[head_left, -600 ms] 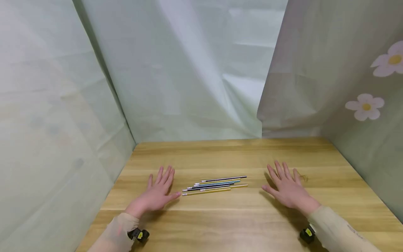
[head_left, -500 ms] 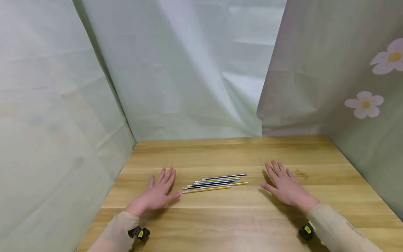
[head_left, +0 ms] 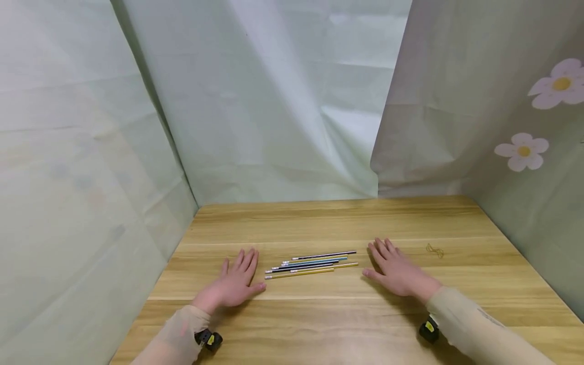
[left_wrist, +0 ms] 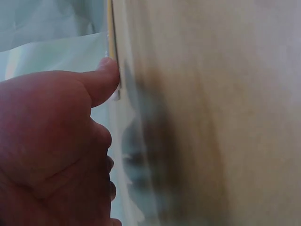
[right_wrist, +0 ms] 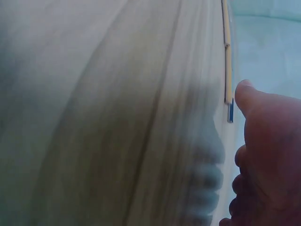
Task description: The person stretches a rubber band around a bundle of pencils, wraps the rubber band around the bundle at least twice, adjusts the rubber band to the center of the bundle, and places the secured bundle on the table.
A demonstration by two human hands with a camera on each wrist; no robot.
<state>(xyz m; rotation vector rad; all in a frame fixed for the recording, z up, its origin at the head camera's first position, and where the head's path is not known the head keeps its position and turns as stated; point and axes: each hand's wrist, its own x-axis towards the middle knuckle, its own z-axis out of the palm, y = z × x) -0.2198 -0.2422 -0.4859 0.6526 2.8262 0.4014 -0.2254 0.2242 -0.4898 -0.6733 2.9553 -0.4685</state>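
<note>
Several pencils (head_left: 315, 264), in yellow, black and blue with pale ends at the left, lie in a loose bundle on the wooden table between the two hands. To their left is my left hand (head_left: 234, 284), palm down with fingers extended and the thumb tip close to the pale ends. On the other side my right hand (head_left: 397, 271) is palm down too, fingers straight, just beyond the pencils' right ends. Neither holds anything. The left wrist view has the left thumb (left_wrist: 103, 82) beside a pencil; whether they touch I cannot tell.
A small tangle of thin yellowish bands (head_left: 435, 251) lies on the table (head_left: 319, 324) to the right of the right hand. Pale cloth-like walls (head_left: 283, 126) enclose the table at the back and both sides. Each wrist carries a small black camera (head_left: 429, 329).
The right hand has moved left, closer to the pencils, leaving the yellowish bands fully in sight. The left hand has shifted slightly to the right. The pencils lie as before.
</note>
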